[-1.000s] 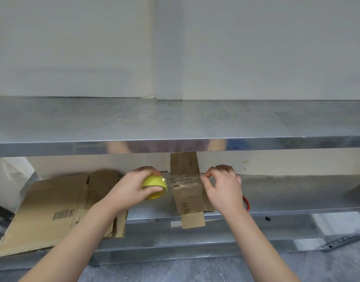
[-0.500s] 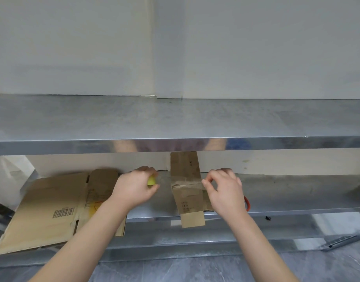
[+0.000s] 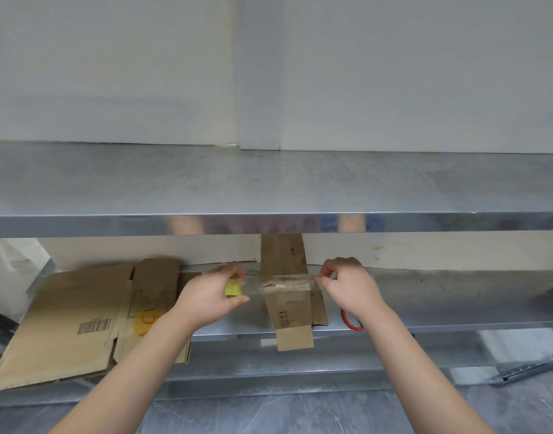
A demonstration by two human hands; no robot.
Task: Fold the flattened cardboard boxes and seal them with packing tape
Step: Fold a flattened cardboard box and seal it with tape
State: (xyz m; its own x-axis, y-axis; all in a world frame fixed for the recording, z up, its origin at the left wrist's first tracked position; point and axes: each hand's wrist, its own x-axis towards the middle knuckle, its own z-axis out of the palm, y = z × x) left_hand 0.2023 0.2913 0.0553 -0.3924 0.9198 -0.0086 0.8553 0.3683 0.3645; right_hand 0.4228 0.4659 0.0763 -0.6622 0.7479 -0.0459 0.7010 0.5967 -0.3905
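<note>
A small brown cardboard box (image 3: 288, 305) stands on the lower metal shelf (image 3: 441, 305), one flap hanging over the front edge. A strip of clear packing tape (image 3: 284, 281) stretches across its top. My left hand (image 3: 211, 292) grips the yellow tape roll (image 3: 233, 290) just left of the box; most of the roll is hidden in the hand. My right hand (image 3: 347, 285) pinches the free end of the tape at the box's right side.
Several flattened cardboard boxes (image 3: 81, 321) lie at the left of the lower shelf, jutting over its edge. An orange ring (image 3: 350, 321) lies behind my right wrist. The upper metal shelf (image 3: 269, 189) overhangs the work area. Grey floor lies below.
My left hand has turned the yellow roll into the palm and pulled the tape tighter across the box. My right hand has stayed at the box's right side, pinching the tape end.
</note>
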